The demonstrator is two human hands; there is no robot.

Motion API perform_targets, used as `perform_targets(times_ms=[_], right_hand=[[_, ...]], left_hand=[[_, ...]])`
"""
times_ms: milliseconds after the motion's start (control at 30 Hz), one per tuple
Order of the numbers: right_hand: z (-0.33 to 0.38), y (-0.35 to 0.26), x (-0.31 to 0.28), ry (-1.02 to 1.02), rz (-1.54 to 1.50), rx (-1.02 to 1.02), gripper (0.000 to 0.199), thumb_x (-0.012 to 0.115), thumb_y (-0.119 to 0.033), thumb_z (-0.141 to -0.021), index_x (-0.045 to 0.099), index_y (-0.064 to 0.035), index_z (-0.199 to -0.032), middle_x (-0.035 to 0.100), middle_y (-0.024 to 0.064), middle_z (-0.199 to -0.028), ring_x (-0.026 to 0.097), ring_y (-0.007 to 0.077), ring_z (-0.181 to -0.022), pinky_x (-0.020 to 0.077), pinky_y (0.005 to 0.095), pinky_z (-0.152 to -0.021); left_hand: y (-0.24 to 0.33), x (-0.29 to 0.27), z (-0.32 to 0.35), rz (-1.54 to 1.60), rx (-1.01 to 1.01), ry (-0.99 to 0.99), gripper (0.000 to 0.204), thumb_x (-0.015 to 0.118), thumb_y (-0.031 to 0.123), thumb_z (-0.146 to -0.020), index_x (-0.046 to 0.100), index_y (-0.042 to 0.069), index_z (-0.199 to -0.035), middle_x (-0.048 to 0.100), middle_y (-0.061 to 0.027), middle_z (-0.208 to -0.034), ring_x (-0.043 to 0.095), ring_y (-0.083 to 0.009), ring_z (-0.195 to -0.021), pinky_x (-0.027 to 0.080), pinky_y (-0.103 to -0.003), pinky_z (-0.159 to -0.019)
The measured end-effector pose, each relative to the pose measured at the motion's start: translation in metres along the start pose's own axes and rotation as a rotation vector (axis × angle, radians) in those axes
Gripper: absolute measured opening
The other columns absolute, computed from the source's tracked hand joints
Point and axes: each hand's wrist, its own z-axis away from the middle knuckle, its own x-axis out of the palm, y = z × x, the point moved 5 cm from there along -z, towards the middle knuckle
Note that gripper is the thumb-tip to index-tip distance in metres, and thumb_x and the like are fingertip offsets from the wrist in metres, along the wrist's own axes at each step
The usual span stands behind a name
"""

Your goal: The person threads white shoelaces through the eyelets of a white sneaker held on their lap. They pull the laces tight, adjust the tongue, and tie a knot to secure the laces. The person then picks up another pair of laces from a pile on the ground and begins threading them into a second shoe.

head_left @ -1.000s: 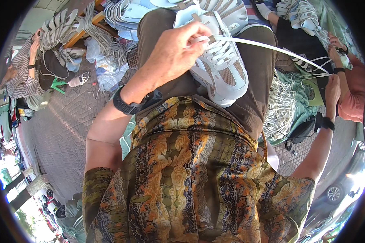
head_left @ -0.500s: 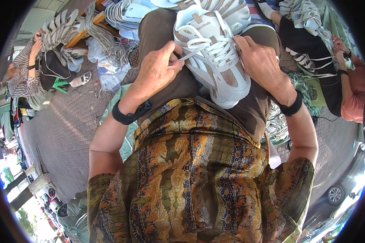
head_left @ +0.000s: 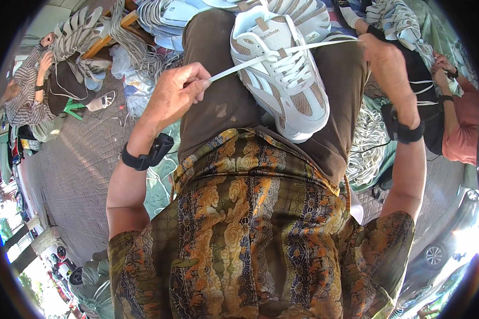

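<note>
While a white and tan mesh-panelled sneaker (head_left: 282, 74) rests sole-down on the person's lap, across brown trousers (head_left: 223, 101), both hands pull its flat white shoelace (head_left: 239, 68) taut to either side. The left hand (head_left: 176, 91) is clenched, pinching the left lace end between thumb and curled fingers just beside the shoe's toe half. The right hand (head_left: 387, 61) is closed on the other lace end, which runs as a straight thin band from the eyelets across to it. Each wrist carries a black band with a small boxy black device (head_left: 149, 154). The sneaker has a smooth pale rubber sole rim, woven beige mesh on the sides and criss-crossed lacing over the tongue. Below it hangs a loose shirt (head_left: 250, 239) printed with ornate gold, brown and green floral scrolls. Beyond the knees lie heaps of similar pale sneakers (head_left: 165, 16) and tangled bundles of white laces (head_left: 364, 143). Grey patterned paving (head_left: 80, 175) covers the ground on the left.
</note>
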Motion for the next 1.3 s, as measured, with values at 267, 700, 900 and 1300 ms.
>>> perform_targets(times_ms=[267,700,900,1300], right_hand=[[0.017,0.071,0.023,-0.089,-0.278,0.189,0.015,0.048,-0.016,-0.092,0.059,-0.0073,-0.098,0.06,0.0148,-0.068,0.059,0.0384,-0.07,0.0463,0.043,-0.063],[0.085,0.128,0.029,-0.07,0.196,0.256,0.012,0.045,-0.012,-0.092,0.053,-0.0025,-0.09,0.06,0.0232,-0.085,0.058,0.0435,-0.083,0.0445,0.0522,-0.067],[0.182,0.179,0.034,-0.161,0.13,0.567,0.014,0.045,-0.013,-0.093,0.053,-0.0016,-0.09,0.061,0.0253,-0.083,0.058,0.0454,-0.083,0.0422,0.0545,-0.067],[0.326,0.196,0.033,0.056,0.131,0.829,0.023,0.043,-0.012,-0.092,0.062,-0.0034,-0.101,0.065,0.0215,-0.082,0.063,0.0403,-0.078,0.0479,0.0497,-0.069]], left_hand=[[-0.017,0.004,0.002,-0.016,0.01,-0.008,0.01,0.06,0.013,-0.091,0.059,0.003,-0.09,0.052,0.004,-0.067,0.046,-0.0048,-0.061,0.038,-0.022,-0.057],[-0.026,-0.008,0.04,-0.703,0.333,0.323,0.013,0.058,0.006,-0.087,0.059,0.002,-0.099,0.062,-0.0167,-0.075,0.061,-0.0347,-0.065,0.048,-0.043,-0.06],[-0.091,-0.039,0.066,-1.073,-0.105,0.195,0.008,0.049,0.005,-0.084,0.055,0.0,-0.086,0.062,-0.023,-0.067,0.064,-0.0398,-0.064,0.049,-0.049,-0.057],[-0.252,-0.081,0.155,-0.995,-0.347,0.215,0.015,0.047,0.004,-0.081,0.06,-0.002,-0.083,0.061,-0.0298,-0.078,0.061,-0.0467,-0.077,0.049,-0.054,-0.067]])
